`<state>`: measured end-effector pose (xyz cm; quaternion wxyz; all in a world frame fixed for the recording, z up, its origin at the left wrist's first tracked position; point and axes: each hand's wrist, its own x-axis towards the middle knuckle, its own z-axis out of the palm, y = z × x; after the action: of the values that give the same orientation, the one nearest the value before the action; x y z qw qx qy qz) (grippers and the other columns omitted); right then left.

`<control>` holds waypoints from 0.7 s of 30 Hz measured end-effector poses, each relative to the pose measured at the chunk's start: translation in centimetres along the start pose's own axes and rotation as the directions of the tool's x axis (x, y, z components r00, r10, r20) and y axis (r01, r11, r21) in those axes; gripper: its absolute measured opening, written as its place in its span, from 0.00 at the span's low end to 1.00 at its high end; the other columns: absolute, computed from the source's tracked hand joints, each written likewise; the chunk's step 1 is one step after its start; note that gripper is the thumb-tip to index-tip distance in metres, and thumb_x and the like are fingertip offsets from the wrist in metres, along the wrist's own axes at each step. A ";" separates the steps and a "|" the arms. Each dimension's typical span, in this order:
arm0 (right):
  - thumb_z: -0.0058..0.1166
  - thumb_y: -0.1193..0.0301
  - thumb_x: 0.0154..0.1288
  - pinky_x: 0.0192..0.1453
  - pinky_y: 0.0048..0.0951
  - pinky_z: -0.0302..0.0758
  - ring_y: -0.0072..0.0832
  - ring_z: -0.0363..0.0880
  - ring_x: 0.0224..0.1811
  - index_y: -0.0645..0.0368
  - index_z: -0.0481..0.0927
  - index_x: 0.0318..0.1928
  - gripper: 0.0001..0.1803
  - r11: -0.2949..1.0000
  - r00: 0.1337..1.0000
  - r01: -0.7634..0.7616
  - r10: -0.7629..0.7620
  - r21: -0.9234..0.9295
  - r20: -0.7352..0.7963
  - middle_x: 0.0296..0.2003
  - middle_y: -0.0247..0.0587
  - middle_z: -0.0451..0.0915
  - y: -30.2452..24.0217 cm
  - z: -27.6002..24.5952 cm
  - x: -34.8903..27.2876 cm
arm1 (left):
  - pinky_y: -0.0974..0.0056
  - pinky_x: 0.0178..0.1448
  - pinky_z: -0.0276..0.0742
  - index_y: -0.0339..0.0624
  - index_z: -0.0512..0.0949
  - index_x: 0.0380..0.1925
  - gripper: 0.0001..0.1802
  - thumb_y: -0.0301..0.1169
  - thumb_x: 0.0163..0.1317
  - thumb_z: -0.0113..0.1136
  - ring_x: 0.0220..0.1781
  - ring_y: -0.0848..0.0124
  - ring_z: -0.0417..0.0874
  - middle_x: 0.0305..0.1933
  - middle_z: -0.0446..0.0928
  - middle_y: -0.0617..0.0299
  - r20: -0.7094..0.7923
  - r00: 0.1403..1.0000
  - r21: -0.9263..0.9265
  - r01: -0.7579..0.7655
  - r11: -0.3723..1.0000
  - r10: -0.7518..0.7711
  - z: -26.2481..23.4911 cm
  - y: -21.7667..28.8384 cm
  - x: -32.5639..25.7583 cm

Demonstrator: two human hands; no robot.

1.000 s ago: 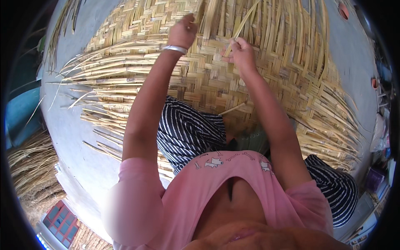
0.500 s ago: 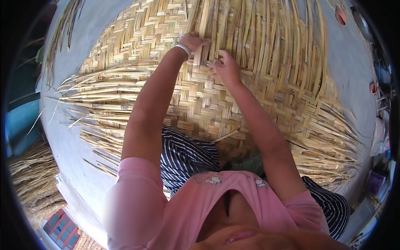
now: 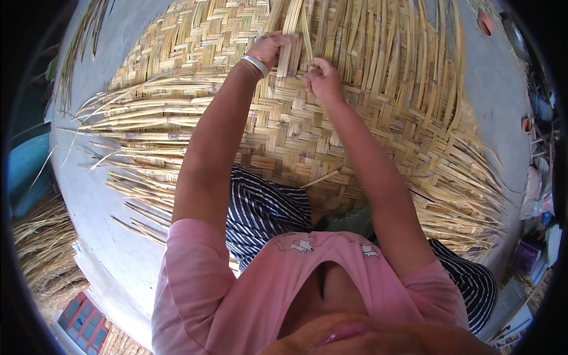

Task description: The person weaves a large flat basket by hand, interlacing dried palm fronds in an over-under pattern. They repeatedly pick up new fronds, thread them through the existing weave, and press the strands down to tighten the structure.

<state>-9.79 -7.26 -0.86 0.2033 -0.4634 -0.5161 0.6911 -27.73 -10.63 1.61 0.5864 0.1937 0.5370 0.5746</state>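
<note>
A woven mat of split reed strips [image 3: 284,139] spreads out before me, with a herringbone pattern and long loose ends. At the weaving line, my left hand [image 3: 267,49], with a pale bangle on its wrist, is closed at a group of flat strips [image 3: 289,56]. Its thumb reaches across them to the right, and its other fingers are partly hidden. Just right of it and slightly nearer, my right hand [image 3: 325,81] is closed in a pinch. Between its thumb and fingers is the lower end of one narrow reed strip [image 3: 306,35], raised off the others.
Unwoven strips [image 3: 384,53] run away from me at the far right. Loose ends fan out left [image 3: 136,139] and right [image 3: 473,195]. Grey floor [image 3: 97,219] surrounds the mat. A reed pile [image 3: 47,254] lies at left, a terracotta pot [image 3: 485,23] at far right.
My right hand has moved slightly away from me, its fingers now closed on a strip that has been lifted. My left hand has shifted a little farther up the strips.
</note>
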 end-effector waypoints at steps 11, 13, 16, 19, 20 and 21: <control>0.51 0.70 0.66 0.33 0.33 0.78 0.30 0.81 0.24 0.51 0.77 0.60 0.21 0.771 0.978 0.210 -0.159 -0.601 0.137 0.29 0.47 0.84 0.3 0.2 -1.5 | 0.55 0.60 0.75 0.39 0.72 0.58 0.29 0.42 0.61 0.66 0.54 0.64 0.79 0.54 0.79 0.57 0.002 1.000 -0.155 -0.011 0.988 0.011 0.2 -0.4 0.1; 0.50 0.71 0.66 0.33 0.32 0.78 0.28 0.81 0.23 0.52 0.77 0.60 0.21 0.867 0.974 0.212 -0.149 -0.450 0.171 0.30 0.45 0.85 1.4 -0.4 0.7 | 0.57 0.58 0.77 0.39 0.75 0.54 0.23 0.36 0.61 0.66 0.52 0.65 0.81 0.51 0.80 0.57 -0.156 0.985 -0.111 -0.095 0.989 0.077 0.7 -0.5 -0.3; 0.47 0.75 0.70 0.26 0.27 0.75 0.22 0.75 0.21 0.56 0.74 0.61 0.19 0.960 0.983 0.119 -0.078 -0.255 0.165 0.29 0.39 0.81 1.3 -0.5 0.2 | 0.67 0.49 0.81 0.37 0.80 0.46 0.11 0.23 0.63 0.61 0.43 0.71 0.84 0.43 0.83 0.60 -0.233 0.926 0.093 -0.284 0.954 0.298 -1.2 -1.2 -0.5; 0.47 0.75 0.72 0.24 0.25 0.77 0.22 0.77 0.22 0.62 0.74 0.56 0.15 0.965 0.991 0.084 -0.055 -0.250 0.119 0.30 0.41 0.80 0.0 -0.4 -0.7 | 0.70 0.44 0.82 0.37 0.82 0.42 0.08 0.20 0.64 0.57 0.40 0.74 0.84 0.41 0.83 0.62 -0.357 0.824 0.375 -0.305 0.875 0.440 -1.1 -1.9 -2.4; 0.48 0.75 0.72 0.24 0.25 0.78 0.23 0.79 0.22 0.63 0.74 0.55 0.13 0.964 0.993 0.070 -0.043 -0.258 0.108 0.30 0.41 0.81 -0.4 -0.3 -0.9 | 0.70 0.43 0.83 0.36 0.82 0.40 0.08 0.19 0.64 0.57 0.40 0.74 0.84 0.40 0.83 0.62 -0.387 0.779 0.443 -0.311 0.841 0.493 -1.3 -2.7 -3.0; 0.48 0.74 0.72 0.24 0.25 0.79 0.24 0.80 0.23 0.64 0.74 0.53 0.12 0.963 0.995 0.056 -0.032 -0.265 0.096 0.31 0.42 0.81 -0.6 -0.1 -1.1 | 0.69 0.42 0.83 0.35 0.82 0.39 0.07 0.19 0.64 0.57 0.40 0.74 0.84 0.40 0.83 0.62 -0.410 0.731 0.509 -0.312 0.802 0.545 -1.5 -3.4 -3.6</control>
<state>-9.26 -7.78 0.13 0.1304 -0.4430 -0.6236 0.6308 -26.62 -15.30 -0.28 0.2052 0.2632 0.7249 0.6026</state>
